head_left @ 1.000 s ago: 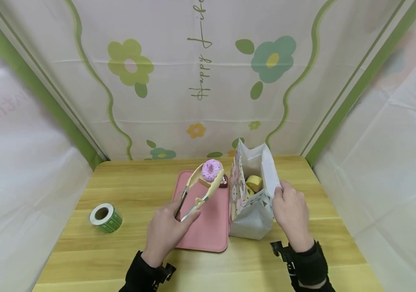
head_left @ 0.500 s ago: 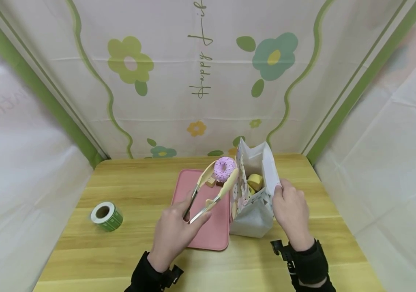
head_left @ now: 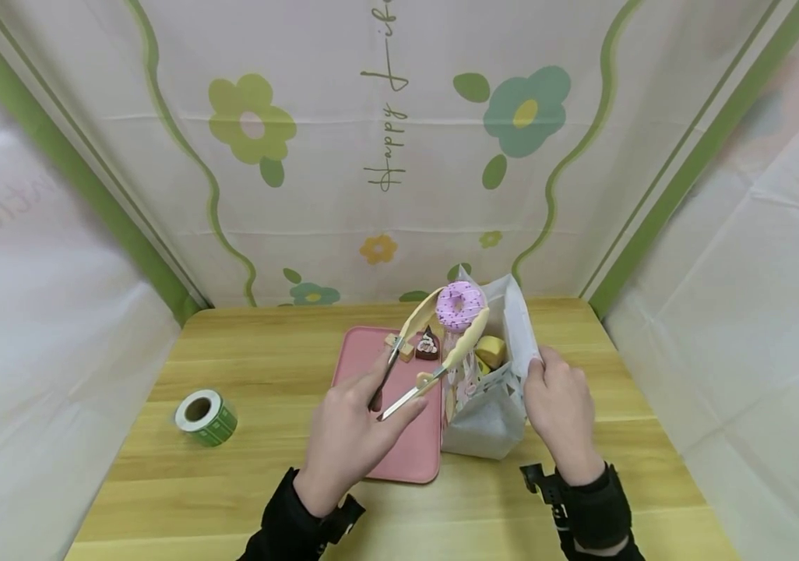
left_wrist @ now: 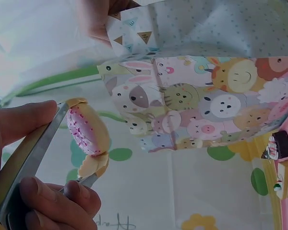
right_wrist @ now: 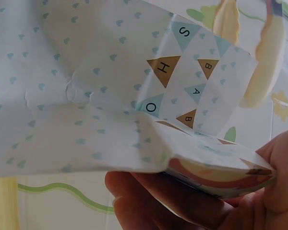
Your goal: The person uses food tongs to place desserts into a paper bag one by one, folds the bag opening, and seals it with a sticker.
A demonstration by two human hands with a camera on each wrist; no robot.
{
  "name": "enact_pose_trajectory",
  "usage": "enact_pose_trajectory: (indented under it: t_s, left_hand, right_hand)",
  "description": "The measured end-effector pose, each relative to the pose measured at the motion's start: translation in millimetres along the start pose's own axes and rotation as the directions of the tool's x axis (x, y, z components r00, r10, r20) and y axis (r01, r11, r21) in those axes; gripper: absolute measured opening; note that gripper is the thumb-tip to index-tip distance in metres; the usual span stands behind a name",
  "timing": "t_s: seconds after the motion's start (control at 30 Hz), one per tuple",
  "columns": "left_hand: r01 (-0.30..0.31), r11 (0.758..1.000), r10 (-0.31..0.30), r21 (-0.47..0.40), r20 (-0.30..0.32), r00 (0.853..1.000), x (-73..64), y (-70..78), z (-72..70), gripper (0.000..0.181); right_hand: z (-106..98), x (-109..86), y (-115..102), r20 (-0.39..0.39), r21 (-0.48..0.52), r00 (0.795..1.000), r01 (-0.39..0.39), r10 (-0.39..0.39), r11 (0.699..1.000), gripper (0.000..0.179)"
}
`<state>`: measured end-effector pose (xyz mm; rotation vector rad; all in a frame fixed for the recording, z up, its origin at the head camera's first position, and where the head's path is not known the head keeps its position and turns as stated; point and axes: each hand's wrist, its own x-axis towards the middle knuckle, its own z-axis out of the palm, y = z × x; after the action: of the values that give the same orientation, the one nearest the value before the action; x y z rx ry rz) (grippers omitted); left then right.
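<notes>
My left hand (head_left: 353,436) grips a pair of tongs (head_left: 434,378) with cream-coloured tips. Between those tips sits a pink sprinkled donut (head_left: 460,305), raised at the left rim of a paper bag (head_left: 487,428). Cartoon animals cover the bag's side (left_wrist: 225,103) in the left wrist view. My right hand (head_left: 562,413) pinches the bag's right edge, thumb on one side and fingers on the other (right_wrist: 182,201). Inside the open bag, yellow pieces (head_left: 490,352) show; their kind is unclear. The bag's bottom is hidden.
A pink tray (head_left: 403,460) lies left of the bag. On it are a chocolate cake slice (head_left: 427,345) and a pale layered cake piece (head_left: 399,347). A green-and-white label roll (head_left: 205,418) stands at the left of the wooden table (head_left: 266,351). Cloth walls surround the table.
My left hand has moved right and slightly up, carrying the donut in the tongs from above the tray to the bag's rim. The right hand stays on the bag.
</notes>
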<state>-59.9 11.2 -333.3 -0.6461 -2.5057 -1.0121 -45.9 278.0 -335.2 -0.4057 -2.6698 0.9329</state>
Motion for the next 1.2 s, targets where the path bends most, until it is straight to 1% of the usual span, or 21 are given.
enact_pose_trajectory:
  t_s: [0.13, 0.3, 0.4, 0.5, 0.57, 0.7, 0.8, 0.9, 1.2]
  left_hand:
    - [-0.025, 1.000, 0.025, -0.012, 0.003, 1.000, 5.5, 7.2, 4.3, 0.072]
    - [-0.089, 0.994, 0.090, -0.058, 0.027, 0.996, 16.1, 12.8, 10.0, 0.060]
    - [-0.127, 0.989, 0.131, -0.075, 0.050, 0.990, 23.7, 14.3, 11.6, 0.060]
    - [-0.158, 0.985, 0.162, -0.063, 0.063, 0.985, 32.0, 14.7, 12.9, 0.064]
    - [-0.166, 0.985, 0.169, -0.043, 0.075, 0.983, 37.0, 14.8, 14.0, 0.067]
    - [-0.144, 0.989, 0.141, 0.017, 0.117, 0.983, 43.7, 14.1, 16.6, 0.071]
    - [-0.124, 0.992, 0.119, 0.026, 0.148, 0.982, 46.9, 13.8, 18.5, 0.072]
    - [-0.122, 0.992, 0.117, 0.021, 0.169, 0.979, 50.1, 14.8, 19.6, 0.073]
    - [-0.167, 0.984, 0.153, 0.053, 0.211, 0.966, 60.4, 20.9, 22.3, 0.071]
  right_hand:
    - [0.5, -0.1, 0.6, -0.002, -0.007, 1.000, 0.003, -0.003, 1.000, 0.033]
    - [1.3, -0.2, 1.4, -0.006, -0.010, 1.000, 0.006, -0.006, 1.000, 0.032]
    - [1.6, -0.3, 1.9, -0.009, -0.002, 1.000, 0.006, -0.006, 1.000, 0.034]
    - [2.0, -0.2, 2.5, -0.019, 0.003, 1.000, 0.008, -0.008, 1.000, 0.035]
    - [2.1, -0.4, 2.7, -0.025, 0.002, 1.000, 0.009, -0.009, 1.000, 0.034]
    - [2.7, -1.0, 3.0, -0.036, 0.001, 0.999, 0.015, -0.015, 1.000, 0.032]
    - [3.4, -0.6, 3.8, -0.040, 0.006, 0.999, 0.017, -0.017, 1.000, 0.032]
    - [4.0, -0.3, 4.4, -0.039, 0.013, 0.999, 0.015, -0.015, 1.000, 0.033]
    - [4.6, 0.7, 5.0, -0.045, 0.010, 0.999, 0.006, -0.005, 1.000, 0.032]
